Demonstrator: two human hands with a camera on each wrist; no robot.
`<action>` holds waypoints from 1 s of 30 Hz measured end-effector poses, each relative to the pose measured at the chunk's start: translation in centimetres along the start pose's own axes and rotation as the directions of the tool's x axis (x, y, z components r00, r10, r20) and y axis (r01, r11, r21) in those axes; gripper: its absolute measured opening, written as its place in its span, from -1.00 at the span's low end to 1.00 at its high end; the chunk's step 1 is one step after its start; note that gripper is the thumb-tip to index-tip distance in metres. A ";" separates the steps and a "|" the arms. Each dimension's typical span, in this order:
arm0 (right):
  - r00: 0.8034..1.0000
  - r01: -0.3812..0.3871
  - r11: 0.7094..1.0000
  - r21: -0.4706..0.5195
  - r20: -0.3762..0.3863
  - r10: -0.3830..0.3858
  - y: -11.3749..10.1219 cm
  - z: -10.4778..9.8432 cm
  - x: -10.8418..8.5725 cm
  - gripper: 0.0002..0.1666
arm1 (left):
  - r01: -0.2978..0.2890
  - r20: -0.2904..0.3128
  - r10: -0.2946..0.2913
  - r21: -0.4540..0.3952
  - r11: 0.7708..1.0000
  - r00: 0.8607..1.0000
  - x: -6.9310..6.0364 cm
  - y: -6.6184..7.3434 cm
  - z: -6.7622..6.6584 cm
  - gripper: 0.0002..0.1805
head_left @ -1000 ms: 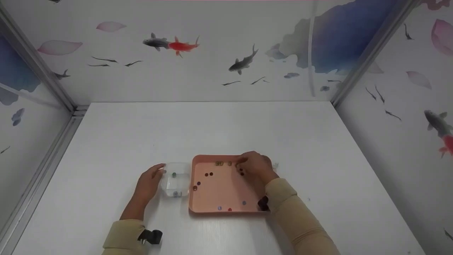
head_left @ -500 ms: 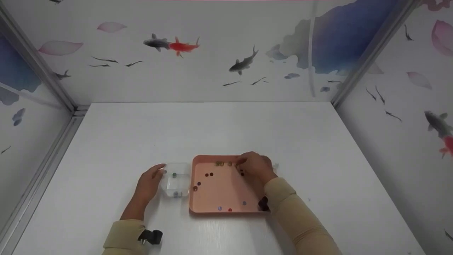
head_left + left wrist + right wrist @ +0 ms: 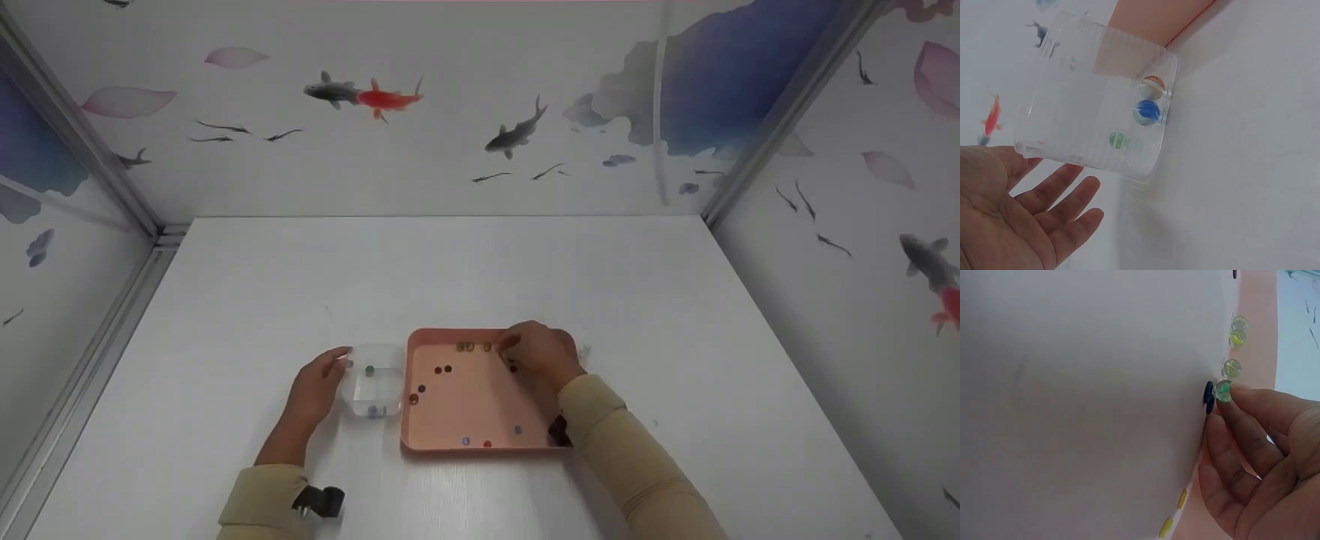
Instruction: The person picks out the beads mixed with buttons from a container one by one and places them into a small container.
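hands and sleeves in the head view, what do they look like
The left hand and right hand are bare, without gloves. Both tan sleeves end short of the hands, the right one creased. A small black device sits by each sleeve's end.

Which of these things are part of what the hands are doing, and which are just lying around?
Seemingly part of the job:
right hand, pinching a green marble
left hand, touching the clear box
marbles in that box
pink tray
yellow-streaked marbles in it

Probably just around:
dark flat discs (the box shows only marbles)
painted wall
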State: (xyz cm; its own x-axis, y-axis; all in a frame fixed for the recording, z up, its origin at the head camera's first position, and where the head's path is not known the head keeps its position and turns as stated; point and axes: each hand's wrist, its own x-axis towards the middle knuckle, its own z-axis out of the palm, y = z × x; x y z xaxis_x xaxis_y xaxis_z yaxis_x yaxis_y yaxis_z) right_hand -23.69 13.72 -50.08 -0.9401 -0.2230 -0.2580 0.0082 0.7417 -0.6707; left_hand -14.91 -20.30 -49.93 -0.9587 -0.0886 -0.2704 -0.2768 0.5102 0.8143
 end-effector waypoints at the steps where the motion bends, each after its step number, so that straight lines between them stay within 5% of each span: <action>1: 1.000 0.000 1.000 -0.007 -0.003 0.000 0.0 0.0 0.0 -0.76 | 0.003 0.000 -0.003 0.001 1.000 1.000 0.0 0.0 0.0 -0.52; 15: 1.000 0.001 0.999 -0.036 0.001 0.000 0.1 0.1 0.3 -0.80 | -0.004 -0.006 0.004 0.014 1.000 1.000 0.2 -0.2 0.1 -0.52; 30: 1.000 0.024 0.999 0.040 0.011 -0.024 0.0 -0.2 0.3 -0.78 | -0.005 -0.007 0.005 -0.007 1.000 1.000 0.0 0.0 0.0 -0.53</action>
State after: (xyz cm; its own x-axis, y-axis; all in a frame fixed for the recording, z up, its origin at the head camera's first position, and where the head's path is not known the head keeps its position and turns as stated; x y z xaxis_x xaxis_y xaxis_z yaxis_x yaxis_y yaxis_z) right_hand -24.03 13.80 -50.05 -0.9362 -0.2476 -0.2493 -0.0003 0.7100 -0.7042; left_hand -14.91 -20.28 -49.98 -0.9604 -0.0918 -0.2631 -0.2727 0.5046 0.8192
